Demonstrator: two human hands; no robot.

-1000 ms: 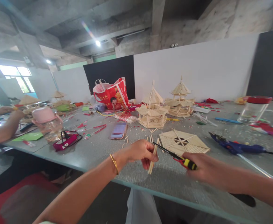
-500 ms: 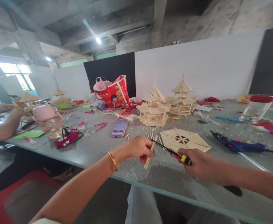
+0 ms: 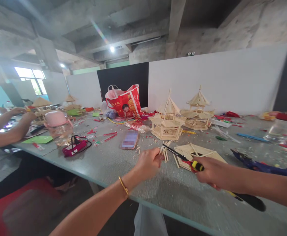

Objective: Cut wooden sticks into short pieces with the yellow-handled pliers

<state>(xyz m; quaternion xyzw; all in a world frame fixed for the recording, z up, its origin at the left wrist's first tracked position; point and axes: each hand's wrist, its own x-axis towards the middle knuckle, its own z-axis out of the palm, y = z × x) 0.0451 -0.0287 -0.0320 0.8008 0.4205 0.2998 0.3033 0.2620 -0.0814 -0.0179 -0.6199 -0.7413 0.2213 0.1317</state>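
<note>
My left hand (image 3: 149,162), a gold bangle at its wrist, is pinched closed over thin wooden sticks (image 3: 167,144); the fingers hide part of them. In my right hand (image 3: 213,172) is a long, narrow-jawed cutting tool (image 3: 176,152) with black and yellow handles. Its dark tip points left and reaches the sticks by my left fingertips; I cannot tell whether it touches them. Beneath the tool and right hand lies a flat hexagonal stick panel (image 3: 207,153), partly covered. More loose sticks lie between the panel and my left hand.
Two stick pagoda models (image 3: 168,123) (image 3: 199,111) stand behind. A phone (image 3: 130,140), pink-lidded bottle (image 3: 58,126), magenta pouch (image 3: 76,147) and red bag (image 3: 125,101) are leftward. At right are a blue glue gun (image 3: 261,165) and a red-lidded jar (image 3: 284,127). Another person's arms (image 3: 15,126) work at far left.
The view has shifted, so the scene sits lower and further right. My left hand and the sticks have moved forward towards the loose sticks on the table. The cutting tool stays in my right hand.
</note>
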